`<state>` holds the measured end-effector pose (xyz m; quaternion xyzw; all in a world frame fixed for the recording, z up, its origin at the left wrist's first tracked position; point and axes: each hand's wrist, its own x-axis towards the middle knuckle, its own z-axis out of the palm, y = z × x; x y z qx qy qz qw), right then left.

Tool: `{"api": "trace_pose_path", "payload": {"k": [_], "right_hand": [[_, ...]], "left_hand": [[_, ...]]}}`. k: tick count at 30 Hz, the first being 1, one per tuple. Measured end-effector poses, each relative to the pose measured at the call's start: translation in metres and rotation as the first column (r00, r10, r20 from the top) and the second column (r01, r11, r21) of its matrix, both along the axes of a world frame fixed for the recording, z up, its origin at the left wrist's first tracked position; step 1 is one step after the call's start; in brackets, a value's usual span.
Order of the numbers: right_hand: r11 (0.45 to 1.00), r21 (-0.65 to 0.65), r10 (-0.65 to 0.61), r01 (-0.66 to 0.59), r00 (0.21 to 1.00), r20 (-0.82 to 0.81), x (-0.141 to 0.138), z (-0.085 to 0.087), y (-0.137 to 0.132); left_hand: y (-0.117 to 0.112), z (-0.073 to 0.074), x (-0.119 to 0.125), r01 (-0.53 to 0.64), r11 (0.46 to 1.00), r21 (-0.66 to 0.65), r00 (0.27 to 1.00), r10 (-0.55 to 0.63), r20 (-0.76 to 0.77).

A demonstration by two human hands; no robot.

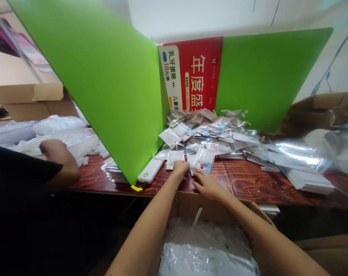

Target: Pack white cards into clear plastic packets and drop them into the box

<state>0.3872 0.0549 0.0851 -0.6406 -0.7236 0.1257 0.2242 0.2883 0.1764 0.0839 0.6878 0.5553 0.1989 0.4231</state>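
My left hand (pixel 180 171) is at the front of the table, fingers curled together at the lower edge of a small clear packet (pixel 174 156) with a pale card inside. Whether the fingers grip that packet is hidden. Just to the right, my right hand (pixel 206 184) has its fingers stretched out and a little apart. Its fingertips touch the lower edge of another clear packet (pixel 207 159) with a blue and white card. Behind both hands rises a loose heap of similar card packets (pixel 208 132).
An open cardboard box (pixel 188 203) full of clear plastic packets stands below my forearms. A green panel (pixel 119 84) and a white power bank (pixel 151 170) are left. A co-worker's hand (pixel 61 161) is beyond. White cards (pixel 308 180) lie stacked at right.
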Motion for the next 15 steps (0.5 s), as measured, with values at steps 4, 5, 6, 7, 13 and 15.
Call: {"api": "trace_pose_path", "payload": {"k": [4, 5, 6, 7, 13, 15], "right_hand": [[1.0, 0.023, -0.011, 0.012, 0.998, -0.064, 0.0, -0.005, 0.001], [0.999, 0.03, -0.02, 0.022, 0.996, -0.083, 0.001, -0.006, 0.001], [0.999, 0.037, -0.034, 0.038, 0.994, -0.104, 0.001, -0.007, 0.001], [0.997, 0.045, -0.053, 0.06, 0.99, -0.128, 0.002, -0.008, 0.001], [0.964, 0.06, -0.222, 0.26, 0.906, -0.361, 0.012, -0.018, 0.004], [0.944, 0.053, -0.266, 0.326, 0.845, -0.465, 0.017, -0.019, 0.006]], "left_hand": [[-0.001, -0.004, -0.002, -0.031, 0.999, 0.041, 0.999, 0.031, -0.02], [-0.001, -0.004, -0.002, -0.043, 0.997, 0.064, 0.999, 0.045, -0.021], [-0.002, -0.004, -0.001, -0.06, 0.994, 0.094, 0.998, 0.062, -0.019], [-0.002, -0.003, -0.001, -0.082, 0.988, 0.129, 0.996, 0.084, -0.013], [-0.006, 0.01, 0.0, -0.258, 0.904, 0.34, 0.966, 0.228, 0.124], [-0.006, 0.015, 0.0, -0.291, 0.88, 0.376, 0.953, 0.232, 0.197]]}}
